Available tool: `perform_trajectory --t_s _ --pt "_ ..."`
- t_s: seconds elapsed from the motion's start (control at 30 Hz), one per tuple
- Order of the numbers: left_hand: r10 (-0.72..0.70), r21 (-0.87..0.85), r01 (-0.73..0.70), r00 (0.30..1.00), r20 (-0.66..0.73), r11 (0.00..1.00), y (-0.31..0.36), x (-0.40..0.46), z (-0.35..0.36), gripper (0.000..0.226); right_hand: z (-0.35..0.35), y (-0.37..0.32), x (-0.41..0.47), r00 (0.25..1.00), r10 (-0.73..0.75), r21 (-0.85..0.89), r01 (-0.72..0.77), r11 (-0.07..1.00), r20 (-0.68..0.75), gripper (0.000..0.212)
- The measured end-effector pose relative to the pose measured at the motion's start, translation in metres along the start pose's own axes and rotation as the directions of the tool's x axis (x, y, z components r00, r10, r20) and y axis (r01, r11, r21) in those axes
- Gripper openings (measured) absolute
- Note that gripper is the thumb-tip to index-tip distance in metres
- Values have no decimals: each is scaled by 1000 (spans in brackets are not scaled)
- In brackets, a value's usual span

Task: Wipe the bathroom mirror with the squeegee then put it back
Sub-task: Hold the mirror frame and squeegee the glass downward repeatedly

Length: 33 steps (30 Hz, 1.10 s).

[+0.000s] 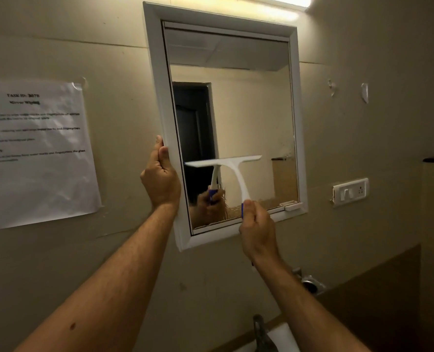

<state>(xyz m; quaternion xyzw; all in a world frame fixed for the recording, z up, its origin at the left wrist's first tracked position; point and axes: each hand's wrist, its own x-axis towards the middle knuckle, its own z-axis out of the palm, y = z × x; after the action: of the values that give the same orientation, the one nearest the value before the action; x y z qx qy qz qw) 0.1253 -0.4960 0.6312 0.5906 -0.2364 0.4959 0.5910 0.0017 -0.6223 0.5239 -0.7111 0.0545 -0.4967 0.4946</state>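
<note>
Fingers (251,212) grip squeegee (232,171) against wall mirror (249,110).

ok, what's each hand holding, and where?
Right hand grips the white T-shaped plastic squeegee by its blue handle end. Left hand clasps the left edge of the white-framed mirror.

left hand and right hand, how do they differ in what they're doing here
The left hand grips the mirror frame's left edge; the right hand holds the squeegee by its handle. The left hand sits higher, the right lower, in front of the bottom frame. Both are bare and closed on something.
</note>
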Motion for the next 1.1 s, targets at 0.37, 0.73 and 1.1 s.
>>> perform_trajectory --t_s 0.37,0.73,1.1 --pt "-12 -4 12 1000 -4 1000 -2 -6 -1 36 -4 29 -31 1000 28 20 -28 999 10 30" --pt "10 8 -10 1000 -10 1000 -1 -7 -2 37 0 56 -55 999 52 -5 -52 999 6 30" --pt "25 -13 -25 1000 -16 1000 0 -6 -4 37 8 15 -20 999 32 7 -32 999 -22 33"
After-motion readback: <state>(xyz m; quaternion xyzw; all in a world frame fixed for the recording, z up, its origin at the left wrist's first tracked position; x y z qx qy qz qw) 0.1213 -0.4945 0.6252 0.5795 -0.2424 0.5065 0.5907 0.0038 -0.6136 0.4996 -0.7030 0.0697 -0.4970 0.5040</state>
